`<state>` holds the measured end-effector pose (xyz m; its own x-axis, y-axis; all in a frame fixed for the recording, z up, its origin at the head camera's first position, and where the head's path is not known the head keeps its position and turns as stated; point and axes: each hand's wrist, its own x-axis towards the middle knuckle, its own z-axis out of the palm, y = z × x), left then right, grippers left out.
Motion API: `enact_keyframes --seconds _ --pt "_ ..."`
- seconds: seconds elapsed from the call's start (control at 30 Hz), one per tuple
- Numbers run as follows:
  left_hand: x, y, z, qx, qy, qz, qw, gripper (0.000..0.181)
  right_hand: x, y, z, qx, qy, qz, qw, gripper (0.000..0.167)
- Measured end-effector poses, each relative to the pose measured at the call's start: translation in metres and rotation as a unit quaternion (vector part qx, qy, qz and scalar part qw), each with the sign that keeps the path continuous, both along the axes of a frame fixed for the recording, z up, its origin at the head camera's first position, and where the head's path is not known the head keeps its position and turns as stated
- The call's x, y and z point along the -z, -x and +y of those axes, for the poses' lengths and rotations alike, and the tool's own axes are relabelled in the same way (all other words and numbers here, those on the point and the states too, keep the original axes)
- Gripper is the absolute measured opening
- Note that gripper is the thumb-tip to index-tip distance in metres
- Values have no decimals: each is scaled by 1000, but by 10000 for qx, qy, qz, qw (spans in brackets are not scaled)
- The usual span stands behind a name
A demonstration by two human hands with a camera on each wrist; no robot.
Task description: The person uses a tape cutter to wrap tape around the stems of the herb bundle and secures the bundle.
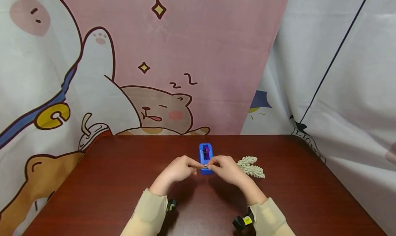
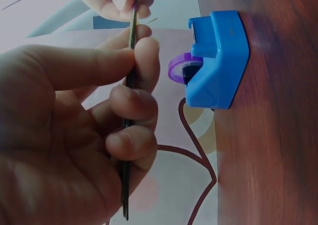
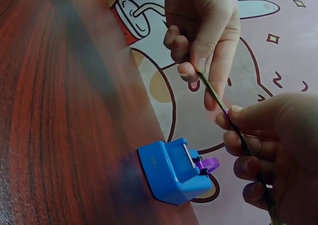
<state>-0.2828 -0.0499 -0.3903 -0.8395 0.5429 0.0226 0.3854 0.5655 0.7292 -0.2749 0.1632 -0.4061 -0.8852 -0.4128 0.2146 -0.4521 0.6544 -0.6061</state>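
Note:
Both hands hold a bundle of thin dark green flower stems [image 2: 126,185] in front of me. My left hand [image 1: 178,168] pinches the stems between thumb and fingers, and their cut ends stick out past its palm. The thumb and fingers of my right hand [image 1: 229,170] grip them further along. Pale green flower heads [image 1: 252,167] show just beyond the right hand. Between the two hands, a purple band [image 3: 226,112] sits on the stems at the right fingertips. A blue tape dispenser [image 1: 205,148] with a purple roll stands just behind the fingertips.
The dark reddish-brown table [image 1: 102,194] reaches back to a cartoon-printed cloth [image 1: 222,74]. A white cloth hangs on the right side, with a dark cord [image 1: 337,55] running down it.

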Motion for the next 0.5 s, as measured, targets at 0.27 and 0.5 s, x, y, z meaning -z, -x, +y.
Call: enact_keyframes --seconds 0.27,0.5 --pt "-1 0 1 -30 61 166 9998 35 1 0 -1 112 334 116 9993 8" --pt "0 0 1 -15 89 153 9998 34 3 1 1 -33 300 226 9993 10"
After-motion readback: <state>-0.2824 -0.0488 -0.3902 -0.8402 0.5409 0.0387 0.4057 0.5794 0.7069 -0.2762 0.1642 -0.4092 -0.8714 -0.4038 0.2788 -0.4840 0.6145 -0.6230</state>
